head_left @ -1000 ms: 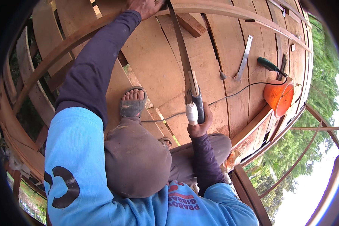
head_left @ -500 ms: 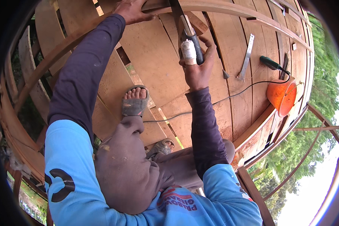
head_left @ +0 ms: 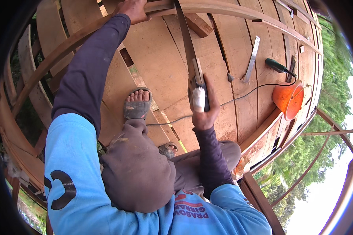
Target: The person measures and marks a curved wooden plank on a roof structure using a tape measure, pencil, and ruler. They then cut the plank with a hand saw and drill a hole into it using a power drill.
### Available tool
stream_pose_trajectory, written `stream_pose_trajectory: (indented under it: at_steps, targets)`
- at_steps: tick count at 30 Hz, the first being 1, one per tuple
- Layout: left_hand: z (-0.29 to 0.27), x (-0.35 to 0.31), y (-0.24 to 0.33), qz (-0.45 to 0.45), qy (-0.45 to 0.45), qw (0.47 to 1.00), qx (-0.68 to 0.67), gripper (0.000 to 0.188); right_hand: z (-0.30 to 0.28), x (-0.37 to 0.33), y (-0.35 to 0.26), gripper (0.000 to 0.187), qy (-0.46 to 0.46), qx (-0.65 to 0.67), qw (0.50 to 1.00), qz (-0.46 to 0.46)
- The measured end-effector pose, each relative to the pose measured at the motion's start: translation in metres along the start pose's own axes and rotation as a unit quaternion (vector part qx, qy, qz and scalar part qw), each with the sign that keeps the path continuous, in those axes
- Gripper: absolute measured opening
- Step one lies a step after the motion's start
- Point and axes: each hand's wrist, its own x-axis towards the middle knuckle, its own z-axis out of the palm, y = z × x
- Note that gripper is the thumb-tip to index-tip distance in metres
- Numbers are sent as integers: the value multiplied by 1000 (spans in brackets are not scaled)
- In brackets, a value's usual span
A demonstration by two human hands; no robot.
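Note:
My right hand (head_left: 208, 111) is closed round the handle of a handsaw (head_left: 187, 43). White wrapping covers one digit of that hand. The long blade points away from me and crosses a curved wooden beam (head_left: 219, 8) at the top of the view; its far end is cut off by the picture edge. Left of the blade, my left hand (head_left: 132, 11) grips the same beam, its thumb showing on the near side. Just right of the blade, a short wooden block (head_left: 199, 26) lies under the beam.
Planks with gaps between them form the floor (head_left: 153, 58). To the right lie a metal ruler (head_left: 252, 58), a small dark triangular piece (head_left: 230, 76) and a green corded power tool (head_left: 276, 65). Its black cord (head_left: 239, 98) runs past my feet. An orange bucket (head_left: 286, 100) stands at the right edge.
My right hand has drawn the handsaw back toward me, so more of its blade shows. My left hand stays on the beam. The view has shifted slightly.

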Motion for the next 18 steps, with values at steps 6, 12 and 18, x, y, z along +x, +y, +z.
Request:
stream_pose_trajectory:
  at_steps: [6,12,18]
  targets:
    - [16,13,0,1,4,1000,-4,47,31,65,6,54,0,21,999,-27]
    - [20,11,-2,-3,-20,999,28,56,40,87,9,52,6,-6,997,-81]
    - [5,9,-2,-25,-40,998,34,57,-12,-15,-3,53,-7,5,1000,-7]
